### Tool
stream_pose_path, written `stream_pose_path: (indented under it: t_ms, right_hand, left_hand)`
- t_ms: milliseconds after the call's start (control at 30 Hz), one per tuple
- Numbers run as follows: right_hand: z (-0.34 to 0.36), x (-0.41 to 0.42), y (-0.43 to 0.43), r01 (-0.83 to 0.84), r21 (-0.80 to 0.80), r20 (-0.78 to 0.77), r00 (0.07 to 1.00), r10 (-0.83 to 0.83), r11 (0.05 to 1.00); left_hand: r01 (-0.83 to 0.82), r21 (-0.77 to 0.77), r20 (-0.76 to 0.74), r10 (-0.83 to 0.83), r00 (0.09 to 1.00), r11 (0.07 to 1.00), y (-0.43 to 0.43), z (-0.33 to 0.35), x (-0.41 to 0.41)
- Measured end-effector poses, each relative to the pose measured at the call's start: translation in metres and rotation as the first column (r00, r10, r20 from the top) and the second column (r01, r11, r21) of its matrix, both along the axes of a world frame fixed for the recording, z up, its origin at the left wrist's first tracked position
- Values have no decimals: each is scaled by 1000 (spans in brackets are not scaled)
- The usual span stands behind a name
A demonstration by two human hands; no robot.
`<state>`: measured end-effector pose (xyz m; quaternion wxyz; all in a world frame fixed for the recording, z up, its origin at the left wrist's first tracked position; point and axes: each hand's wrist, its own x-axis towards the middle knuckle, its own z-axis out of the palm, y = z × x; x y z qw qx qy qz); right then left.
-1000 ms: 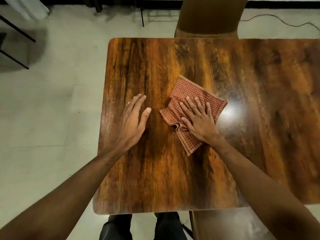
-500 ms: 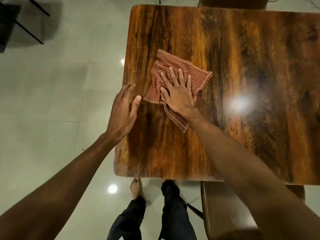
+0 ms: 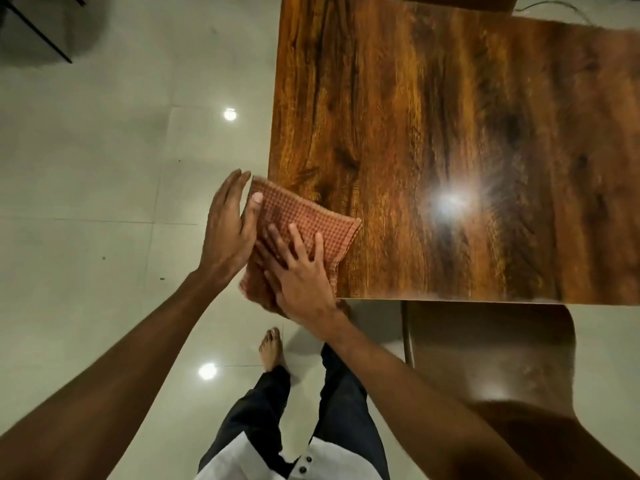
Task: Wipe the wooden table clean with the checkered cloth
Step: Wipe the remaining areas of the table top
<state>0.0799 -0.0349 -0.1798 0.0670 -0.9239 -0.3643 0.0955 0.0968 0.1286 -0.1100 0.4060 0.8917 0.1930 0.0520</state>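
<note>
The checkered cloth (image 3: 298, 216), reddish and folded, lies on the near-left corner of the glossy wooden table (image 3: 450, 133); its left part hangs past the table's left edge. My right hand (image 3: 301, 277) presses flat on the cloth, fingers spread. Off the table's left edge, my left hand (image 3: 227, 233) is against the overhanging part, its thumb on top of the cloth and its straight fingers along the cloth's outer side. The cloth's near end is hidden under my hands.
A brown chair (image 3: 491, 362) is tucked under the table's near edge to my right. My legs and bare foot (image 3: 272, 348) stand on shiny pale floor tiles. Black furniture legs (image 3: 38, 29) show at the far left.
My right hand has slid the cloth left and towards me, from the table's middle to its near-left corner and over the edge. My left hand has left the tabletop and now meets the cloth there.
</note>
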Motion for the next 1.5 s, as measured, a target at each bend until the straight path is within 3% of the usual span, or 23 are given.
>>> stream_pose_path:
  t_ms: [100, 200, 400, 600, 700, 800, 967, 1067, 1133, 1300, 1433, 1500]
  right_hand:
    - [-8, -18, -33, 57, 41, -19, 998, -56, 998]
    - [-11, -8, -96, 275, -17, 18, 961, -275, 961]
    - [-8, 38, -250, 647, -20, 15, 762, -647, 762]
    - [0, 69, -296, 783, -11, -1, 622, -783, 622]
    - [-5, 75, -279, 722, -58, 14, 691, -723, 689]
    - [-7, 110, -284, 585, -69, 3, 810, -586, 808]
    - [-5, 225, -257, 670, -27, -31, 741, -670, 742]
    - [-6, 267, -208, 407, -45, -6, 913, -408, 912]
    - [-8, 299, -201, 271, -44, 18, 963, -271, 962]
    - [-3, 380, -183, 557, -57, -50, 827, -560, 829]
    - [11, 376, -103, 403, -27, -133, 906, -402, 915]
    - [16, 372, -78, 333, 43, -275, 910, -309, 942]
  left_hand:
    - [17, -2, -21, -17, 1000, 1000, -11, 0, -8]
    - [40, -24, -36, -41, 999, 999, -25, 0, -8]
    - [99, -66, -45, -102, 994, 993, -61, 4, 6]
    - [160, -22, -26, -160, 987, 987, -89, 12, 47]
    - [196, 119, -78, -187, 979, 973, -101, 16, 73]
    - [210, 89, -89, -202, 975, 974, -117, 14, 102]
    - [211, -37, -68, -213, 975, 977, -138, 8, 156]
    - [183, -37, -95, -186, 978, 982, -143, 5, 182]
    - [167, -17, -124, -167, 978, 986, -143, 5, 196]
    - [140, -1, -115, -139, 984, 990, -123, 4, 220]
    - [157, 13, -131, -154, 979, 988, -107, -1, 236]
    - [150, -4, -121, -149, 981, 989, -104, -3, 243]
